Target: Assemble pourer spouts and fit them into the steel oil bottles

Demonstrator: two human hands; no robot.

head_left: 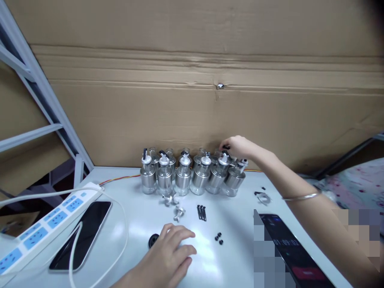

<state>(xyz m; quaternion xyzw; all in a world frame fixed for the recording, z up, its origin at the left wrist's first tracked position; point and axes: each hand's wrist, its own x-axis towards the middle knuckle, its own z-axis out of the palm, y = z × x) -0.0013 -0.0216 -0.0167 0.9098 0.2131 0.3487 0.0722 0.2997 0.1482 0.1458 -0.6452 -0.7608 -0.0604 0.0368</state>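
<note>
My left hand [172, 256] is over the near part of the table with its fingers apart, holding nothing. Beside it lies a black round part [153, 240], partly covered by the hand. My right hand [237, 147] reaches to the right end of the back row of bottles. Its fingers are closed, and a small dark piece shows at them; its kind is unclear. In front stands a row of glass bottles [183, 178] with steel bands and pourer tops [185, 160]. Behind them, glass bottles [152, 152] are partly hidden.
Metal spout pieces [179, 213], black strips [201, 213] and small black caps [221, 242] lie in front of the bottles. A clear ring-shaped part [264, 199] is at right. Phones [82, 236] and a power strip [51, 226] with white cable flank the workspace. Cardboard [180, 108] stands behind.
</note>
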